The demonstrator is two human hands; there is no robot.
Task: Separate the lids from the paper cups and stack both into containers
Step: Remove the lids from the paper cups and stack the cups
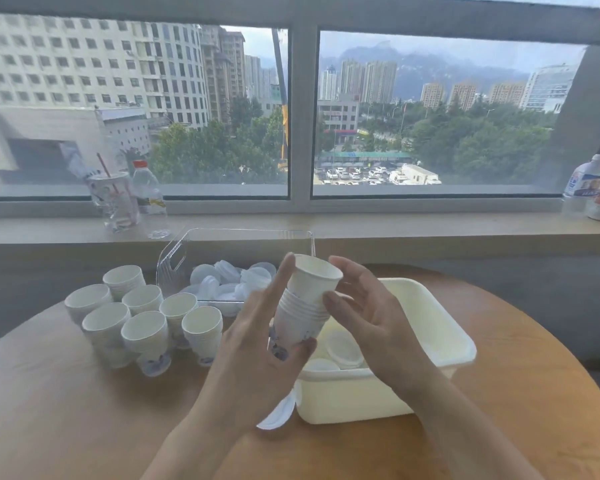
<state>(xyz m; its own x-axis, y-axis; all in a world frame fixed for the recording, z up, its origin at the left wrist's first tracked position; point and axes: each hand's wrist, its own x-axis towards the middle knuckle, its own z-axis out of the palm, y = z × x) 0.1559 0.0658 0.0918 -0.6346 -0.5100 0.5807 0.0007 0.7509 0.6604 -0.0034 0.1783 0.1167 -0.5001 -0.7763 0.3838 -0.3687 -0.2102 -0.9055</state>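
My left hand (257, 344) holds a tilted stack of white paper cups (305, 306) above the table, thumb under its patterned base and fingers stretched up its side. The top cup (314, 277) sits loosely in the stack, open end up. My right hand (364, 310) is spread beside the stack, thumb and index finger close to the top cup; whether they touch it is unclear. Below the hands stands a white tub (440, 327) with several white lids (343, 349) inside. A clear container (174, 265) behind holds several translucent lids (229, 278).
Several stacks of paper cups (142, 323) stand on the left of the round wooden table (66, 410). White lids (278, 415) lie against the tub's front left corner. A plastic cup with a straw (115, 199) and bottles (151, 199) stand on the windowsill.
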